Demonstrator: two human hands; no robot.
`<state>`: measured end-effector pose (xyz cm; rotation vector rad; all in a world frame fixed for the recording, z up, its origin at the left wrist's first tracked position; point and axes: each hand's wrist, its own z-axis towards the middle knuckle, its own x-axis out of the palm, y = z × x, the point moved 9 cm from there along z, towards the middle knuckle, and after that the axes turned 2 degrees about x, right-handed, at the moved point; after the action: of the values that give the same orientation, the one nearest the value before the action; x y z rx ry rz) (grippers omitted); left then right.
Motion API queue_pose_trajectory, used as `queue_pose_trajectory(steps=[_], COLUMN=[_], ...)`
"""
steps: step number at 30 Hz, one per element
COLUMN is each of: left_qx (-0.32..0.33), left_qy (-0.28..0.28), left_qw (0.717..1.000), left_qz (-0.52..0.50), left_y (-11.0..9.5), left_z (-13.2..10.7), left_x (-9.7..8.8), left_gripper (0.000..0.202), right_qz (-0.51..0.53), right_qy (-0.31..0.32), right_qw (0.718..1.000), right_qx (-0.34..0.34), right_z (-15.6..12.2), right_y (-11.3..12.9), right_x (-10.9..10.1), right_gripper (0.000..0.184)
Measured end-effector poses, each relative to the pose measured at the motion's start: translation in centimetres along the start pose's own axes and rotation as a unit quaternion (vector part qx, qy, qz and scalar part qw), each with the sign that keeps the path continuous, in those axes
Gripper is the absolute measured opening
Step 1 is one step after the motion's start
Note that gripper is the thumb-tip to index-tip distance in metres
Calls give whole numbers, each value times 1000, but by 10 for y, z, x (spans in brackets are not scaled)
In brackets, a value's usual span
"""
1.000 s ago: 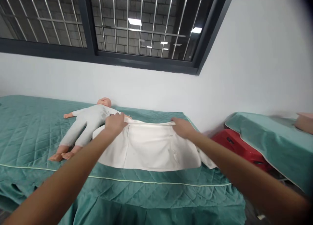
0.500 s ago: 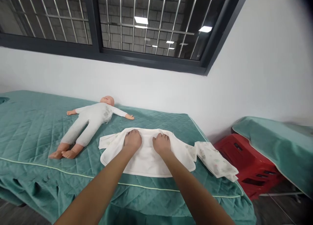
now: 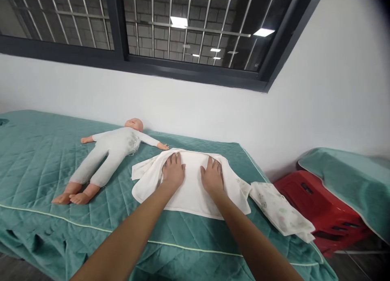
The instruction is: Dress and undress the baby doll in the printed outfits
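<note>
A white baby top (image 3: pixel 191 179) lies spread open on the green quilted bed cover, its plain inner side up and small printed sleeves out at both sides. My left hand (image 3: pixel 174 169) rests palm down on its left part, fingers stretched toward the wall. On its right part my right hand (image 3: pixel 212 176) lies likewise, fingers apart and pointing at the collar edge. Both hands press on the cloth without gripping it. Up and left of the top, a baby doll (image 3: pixel 114 144) in white clothes lies on its back, arms out.
A folded white printed garment (image 3: pixel 282 210) lies by the right sleeve, near the bed's right edge. The green bed cover (image 3: pixel 36 159) reaches the wall under a barred window (image 3: pixel 189 33). Red plastic stools (image 3: pixel 323 208) stand right of the bed, near another green-covered surface (image 3: pixel 350 179).
Both hands have gone from curled to flat with fingers stretched out. Hands and top have shifted a little toward the wall. The view has moved slightly.
</note>
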<state>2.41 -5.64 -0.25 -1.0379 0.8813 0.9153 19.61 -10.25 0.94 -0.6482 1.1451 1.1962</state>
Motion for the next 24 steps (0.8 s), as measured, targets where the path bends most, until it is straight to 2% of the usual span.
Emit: queue_pose_trajectory(steps=[3,8,13,16,18,19,20,21,23,24], left_qx=[-11,-14,17,28,34,39,44,48,56,60], left_qy=[1,3,21,19,13,9,6,4,1,-1], left_qw=[1000,1000,1000,999,999,999,998,998,998,998], left_qz=[-12,-10,8,18,26,29,32,35,37,37], left_y=[-1,2,-2,-8,-11,-12,-13,-13,-13,-13], left_z=[20,42,48,44,38,34,30,25,17,13], left_x=[6,29,45,42,38,37,36,35,35,35], left_gripper=[62,62,61,62,62,62,63,63,64,64], right_qz=[-16,-39,-42,-39,-19,-2,58,126,234,252], right_qy=[6,48,123,148,161,169,189,217,271,265], right_qw=[1000,998,991,987,984,981,971,958,931,931], right_qx=[-2,-25,-40,-43,-67,-92,-131,-140,-72,-8], right_z=[20,38,44,32,2,-22,-52,-85,-152,-181], right_y=[-3,-5,-1,5,4,1,-2,-13,-55,-83], right_x=[8,31,50,43,28,18,7,-4,-24,-36], right_gripper=[62,60,58,61,61,60,61,63,61,58])
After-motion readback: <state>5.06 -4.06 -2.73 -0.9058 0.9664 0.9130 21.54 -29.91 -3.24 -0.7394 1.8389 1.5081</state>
